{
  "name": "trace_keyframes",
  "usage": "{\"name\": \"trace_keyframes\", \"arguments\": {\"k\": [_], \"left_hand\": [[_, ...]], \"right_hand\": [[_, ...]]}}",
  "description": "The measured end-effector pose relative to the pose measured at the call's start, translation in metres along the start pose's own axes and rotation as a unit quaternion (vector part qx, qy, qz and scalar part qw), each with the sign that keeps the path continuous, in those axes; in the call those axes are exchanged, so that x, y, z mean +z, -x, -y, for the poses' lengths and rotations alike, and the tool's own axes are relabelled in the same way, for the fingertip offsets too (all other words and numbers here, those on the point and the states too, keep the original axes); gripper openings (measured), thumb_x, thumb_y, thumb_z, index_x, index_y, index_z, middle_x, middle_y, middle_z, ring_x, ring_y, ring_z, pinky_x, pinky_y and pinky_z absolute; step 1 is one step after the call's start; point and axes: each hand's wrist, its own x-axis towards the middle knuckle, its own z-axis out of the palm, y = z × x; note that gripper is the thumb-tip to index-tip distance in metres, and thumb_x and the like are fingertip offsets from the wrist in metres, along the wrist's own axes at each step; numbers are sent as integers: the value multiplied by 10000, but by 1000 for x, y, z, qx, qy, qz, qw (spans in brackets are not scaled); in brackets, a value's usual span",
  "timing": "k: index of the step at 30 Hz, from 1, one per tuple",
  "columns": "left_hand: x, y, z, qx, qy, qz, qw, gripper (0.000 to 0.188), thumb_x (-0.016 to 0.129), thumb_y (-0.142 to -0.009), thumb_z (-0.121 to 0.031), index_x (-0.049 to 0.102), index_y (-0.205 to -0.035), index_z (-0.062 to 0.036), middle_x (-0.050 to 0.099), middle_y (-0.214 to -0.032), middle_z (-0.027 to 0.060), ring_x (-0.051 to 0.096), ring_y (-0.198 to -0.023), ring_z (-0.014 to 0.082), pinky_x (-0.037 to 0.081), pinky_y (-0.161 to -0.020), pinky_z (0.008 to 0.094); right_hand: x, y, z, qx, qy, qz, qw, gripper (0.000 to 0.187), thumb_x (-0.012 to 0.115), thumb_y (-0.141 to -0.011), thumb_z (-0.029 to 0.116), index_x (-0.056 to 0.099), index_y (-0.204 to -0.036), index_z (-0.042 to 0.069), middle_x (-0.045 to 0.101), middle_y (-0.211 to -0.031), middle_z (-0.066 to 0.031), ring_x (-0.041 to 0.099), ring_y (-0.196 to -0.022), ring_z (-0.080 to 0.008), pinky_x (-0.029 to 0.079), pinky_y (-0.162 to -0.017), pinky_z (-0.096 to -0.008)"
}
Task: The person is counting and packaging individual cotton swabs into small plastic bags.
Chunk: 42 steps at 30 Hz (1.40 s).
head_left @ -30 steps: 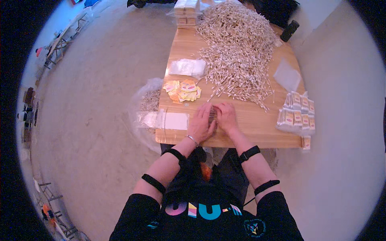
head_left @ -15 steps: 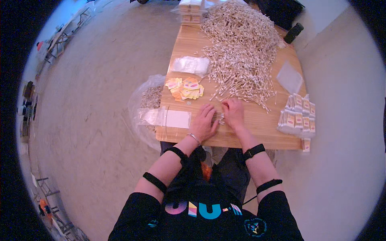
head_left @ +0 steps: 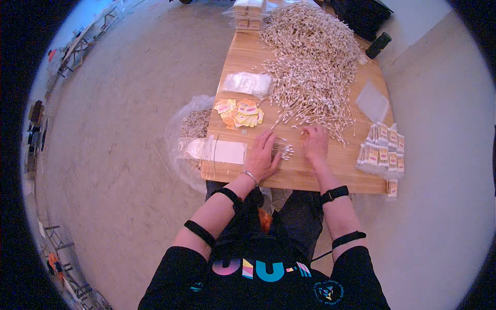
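A small row of cotton swabs (head_left: 284, 150) lies on the wooden table, its white tips pointing right. My left hand (head_left: 262, 157) rests on the tabletop with the swabs' left ends between its thumb and fingers. To the right, apart from that row, my right hand (head_left: 316, 145) is at the near edge of a large heap of loose cotton swabs (head_left: 310, 67). Its fingers are bent and pressed together; whether a swab is between them is too small to make out.
Left of my hands are orange-yellow cards (head_left: 243, 112), a white card in clear plastic (head_left: 230, 152) and clear bags (head_left: 247, 83). Packed swab packets (head_left: 382, 151) stand on the right by a flat clear bag (head_left: 372, 102). A plastic sack (head_left: 192, 124) of swabs stands beside the table's left edge.
My right hand has moved right, away from the small row of swabs, to the heap's near edge. More of the row is now uncovered. My left hand has stayed almost in place.
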Motion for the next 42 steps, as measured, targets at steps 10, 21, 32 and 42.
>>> {"name": "trace_keyframes", "arguments": {"k": [10,21,32,42], "left_hand": [[0,1,13,-62,122,-58,989,569,516,-785,-16,306,-1313,3,391,-1283,239,376,-1200,386,292,-1037,420],[-2,1,19,-104,196,-27,975,452,451,-852,-51,380,-1297,-34,480,-1238,221,456,-1151,363,355,-982,394],[6,-2,36,-187,414,-69,888,404,381,-940,-170,400,-1288,34,486,-1271,195,463,-1194,246,351,-1001,333],[9,-3,31,-200,461,-134,854,446,341,-973,-238,387,-1284,79,471,-1282,202,448,-1206,252,323,-1028,325]], "right_hand": [[9,16,50,-95,-82,82,989,155,576,-766,104,624,-913,92,542,-940,-108,495,-937,-303,405,-838,-418],[33,41,38,67,-313,-16,947,426,464,-827,52,436,-1250,2,429,-1269,-167,415,-1190,-275,297,-1019,-346],[21,52,79,-118,8,158,980,662,529,-831,275,276,-1334,-74,234,-1414,-249,153,-1343,-386,114,-1107,-456],[14,48,83,-158,119,211,957,814,546,-796,432,227,-1365,-55,184,-1435,-246,113,-1361,-365,94,-1107,-463]]}}
